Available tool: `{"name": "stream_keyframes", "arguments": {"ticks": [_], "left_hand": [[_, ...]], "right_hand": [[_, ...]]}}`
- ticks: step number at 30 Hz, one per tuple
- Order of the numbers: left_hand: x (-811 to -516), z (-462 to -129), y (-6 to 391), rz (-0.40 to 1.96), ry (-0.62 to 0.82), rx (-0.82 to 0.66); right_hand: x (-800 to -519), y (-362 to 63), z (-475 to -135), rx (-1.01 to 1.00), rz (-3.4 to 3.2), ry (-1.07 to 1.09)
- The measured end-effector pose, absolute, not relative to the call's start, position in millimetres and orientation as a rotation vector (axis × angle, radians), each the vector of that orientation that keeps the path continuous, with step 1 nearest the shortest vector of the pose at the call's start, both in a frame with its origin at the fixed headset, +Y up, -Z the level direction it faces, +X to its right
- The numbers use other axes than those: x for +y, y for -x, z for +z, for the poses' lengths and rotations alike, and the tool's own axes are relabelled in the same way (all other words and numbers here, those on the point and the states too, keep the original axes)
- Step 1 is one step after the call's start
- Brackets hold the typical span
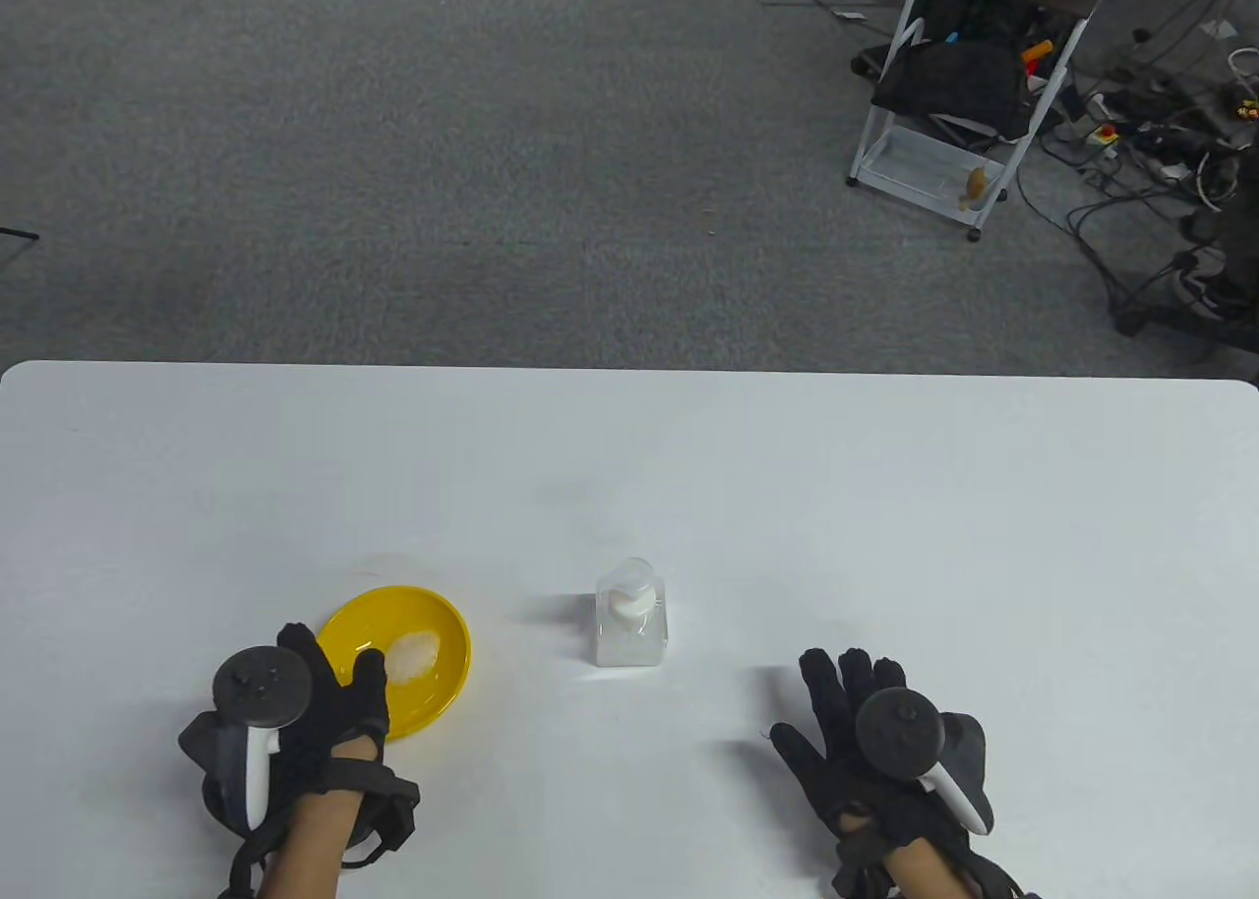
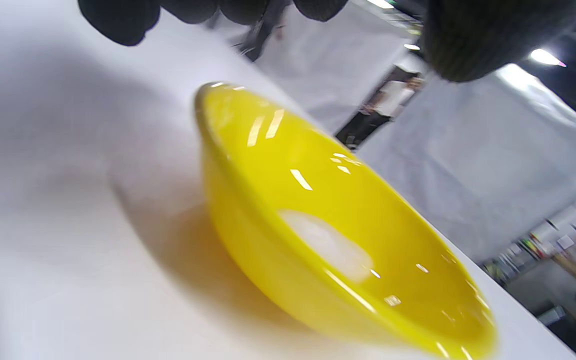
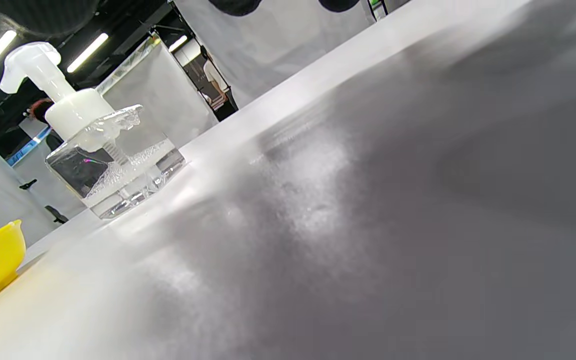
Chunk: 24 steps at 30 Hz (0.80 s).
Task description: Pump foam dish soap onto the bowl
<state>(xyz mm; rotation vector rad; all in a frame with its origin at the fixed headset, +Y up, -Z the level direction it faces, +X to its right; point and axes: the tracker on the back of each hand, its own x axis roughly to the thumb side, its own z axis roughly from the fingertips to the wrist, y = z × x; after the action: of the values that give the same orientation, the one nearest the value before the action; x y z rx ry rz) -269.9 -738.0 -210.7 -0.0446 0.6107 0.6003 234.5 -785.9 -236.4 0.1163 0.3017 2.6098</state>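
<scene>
I see the yellow bowl [image 1: 423, 678] with a foam blob [image 1: 413, 654] at my left hand [image 1: 305, 722]; fingers [image 1: 371, 678] lie over its near rim, spread, grip unclear. Soap pump bottle [image 1: 631, 616] stands upright between the hands, right of the bowl, apart from it. My right hand [image 1: 866, 742] lies flat, fingers spread, on the white table [image 1: 885, 506], touching nothing else.
</scene>
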Motion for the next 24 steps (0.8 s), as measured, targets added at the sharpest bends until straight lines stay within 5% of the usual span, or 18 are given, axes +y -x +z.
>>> {"name": "stream_keyframes", "arguments": {"ticks": [6,14,24], "left_hand": [[-718,-199,193,0.513,0.022,0.331],[-751,-199,116,0.411,0.223,0.033],[-777,-204,95,0.342,0.235,-0.006]], "right_hand": [[-785,-223,-237,0.294,2.572,-0.131],[-782,-212,-235,0.260,2.587,-0.169],[-783,-214,-233,0.238,2.605,-0.177]]}}
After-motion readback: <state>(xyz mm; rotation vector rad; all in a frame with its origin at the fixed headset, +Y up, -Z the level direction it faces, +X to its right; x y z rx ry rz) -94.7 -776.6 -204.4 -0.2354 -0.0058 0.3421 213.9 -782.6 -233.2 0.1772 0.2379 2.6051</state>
